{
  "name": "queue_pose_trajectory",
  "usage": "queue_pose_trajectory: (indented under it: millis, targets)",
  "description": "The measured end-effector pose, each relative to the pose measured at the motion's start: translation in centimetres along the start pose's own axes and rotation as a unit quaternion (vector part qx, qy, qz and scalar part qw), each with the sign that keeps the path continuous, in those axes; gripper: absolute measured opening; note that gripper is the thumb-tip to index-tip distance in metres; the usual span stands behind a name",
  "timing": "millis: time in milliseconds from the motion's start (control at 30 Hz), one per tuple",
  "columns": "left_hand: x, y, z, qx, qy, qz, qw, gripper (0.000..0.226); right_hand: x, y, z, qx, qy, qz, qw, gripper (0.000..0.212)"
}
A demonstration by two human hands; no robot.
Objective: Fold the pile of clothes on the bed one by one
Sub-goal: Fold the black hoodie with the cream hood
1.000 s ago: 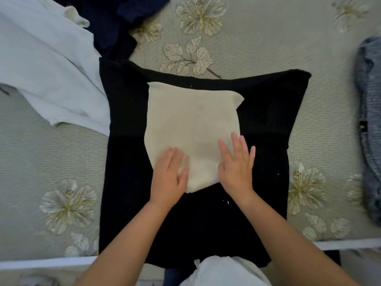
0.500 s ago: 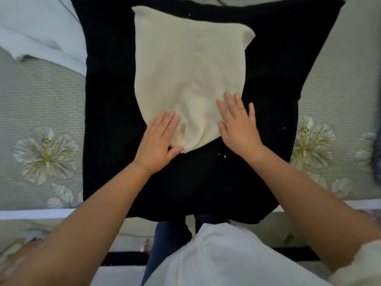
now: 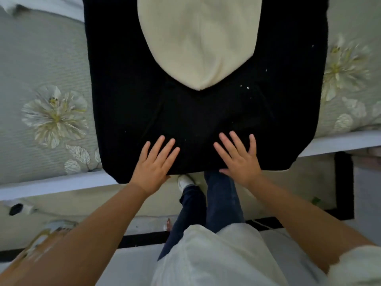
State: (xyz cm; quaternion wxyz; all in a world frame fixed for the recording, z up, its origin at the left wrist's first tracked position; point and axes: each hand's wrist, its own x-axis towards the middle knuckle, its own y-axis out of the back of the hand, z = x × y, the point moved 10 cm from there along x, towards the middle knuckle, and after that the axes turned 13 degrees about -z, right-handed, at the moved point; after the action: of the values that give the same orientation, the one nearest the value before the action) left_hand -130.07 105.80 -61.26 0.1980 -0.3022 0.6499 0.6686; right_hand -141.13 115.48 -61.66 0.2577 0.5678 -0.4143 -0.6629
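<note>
the black garment point(image 3: 127, 83) is lying spread flat on the floral bedspread point(image 3: 41, 69), its near edge hanging over the side of the bed. a cream cloth point(image 3: 198, 38) is sitting on top of it. the left hand point(image 3: 153, 164) and right hand point(image 3: 240, 159) are both resting flat on the garment's near edge, fingers straight and spread, gripping nothing.
</note>
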Motion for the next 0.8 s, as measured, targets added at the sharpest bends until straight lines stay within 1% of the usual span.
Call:
queue_pose_trajectory:
  millis: [67,133,167,233,267,300,400,433,467,500,533,567,600,667,700,767,800]
  targets:
    - [0.3,-0.3,0.1,0.001,0.005,0.001,1.000,0.097,0.3,-0.5,0.1,-0.022,-0.023,0.008,0.999,0.110]
    - [0.4,-0.4,0.2,0.017,0.019,0.034,0.999,0.093,0.1,-0.9,0.0,-0.047,-0.033,0.050,0.997,0.107]
    - [0.3,-0.3,0.2,0.026,0.023,0.070,0.997,0.086,0.0,-0.9,0.0,-0.060,-0.041,0.078,0.994,0.103]
    - [0.0,-0.1,0.2,0.026,0.014,0.146,0.989,0.062,-0.1,-0.7,0.0,-0.071,-0.051,0.131,0.987,0.095]
    - [0.1,-0.2,0.1,0.016,0.006,0.158,0.987,0.052,-0.2,-0.7,-0.1,-0.077,-0.052,0.152,0.984,0.092]
    - [0.2,-0.2,0.0,0.006,0.002,0.158,0.987,0.048,-0.3,-0.5,-0.1,-0.081,-0.052,0.172,0.980,0.089]
    - [-0.2,0.4,-0.1,-0.030,-0.015,0.146,0.989,0.050,-1.0,0.2,-0.1,-0.075,-0.038,0.211,0.974,0.078]
    - [-0.5,0.6,-0.1,-0.042,-0.025,0.148,0.988,0.051,-1.3,0.7,-0.2,-0.070,-0.026,0.216,0.974,0.070]
    - [-0.7,1.0,-0.1,-0.053,-0.030,0.144,0.988,0.055,-1.6,1.3,-0.3,-0.061,-0.009,0.221,0.973,0.057]
    - [-0.9,1.4,-0.2,-0.063,-0.034,0.133,0.988,0.063,-1.9,1.9,-0.3,-0.049,0.006,0.224,0.973,0.044]
    - [-1.0,1.5,-0.3,-0.075,-0.036,0.109,0.991,0.071,-2.1,2.6,-0.2,-0.039,0.016,0.225,0.973,0.037]
    - [-1.0,1.4,-0.4,-0.096,-0.036,0.077,0.992,0.076,-2.3,3.3,0.0,-0.028,0.025,0.222,0.974,0.035]
    - [-1.2,1.3,-0.5,-0.119,-0.036,0.064,0.990,0.075,-2.6,3.9,0.2,-0.007,0.037,0.220,0.975,0.035]
    - [-1.2,0.8,-0.7,-0.164,-0.050,0.033,0.985,0.069,-2.9,4.9,0.7,0.059,0.060,0.202,0.976,0.043]
    - [-1.1,1.2,-1.0,-0.200,-0.050,0.035,0.978,0.067,-2.9,5.3,1.2,0.099,0.070,0.187,0.975,0.045]
    - [-1.3,2.6,-2.4,-0.279,-0.021,0.063,0.958,0.063,-2.5,6.6,2.4,0.166,0.076,0.156,0.971,0.051]
    - [-1.3,3.2,-3.3,-0.300,-0.003,0.056,0.952,0.061,-2.2,7.4,3.2,0.181,0.072,0.145,0.970,0.055]
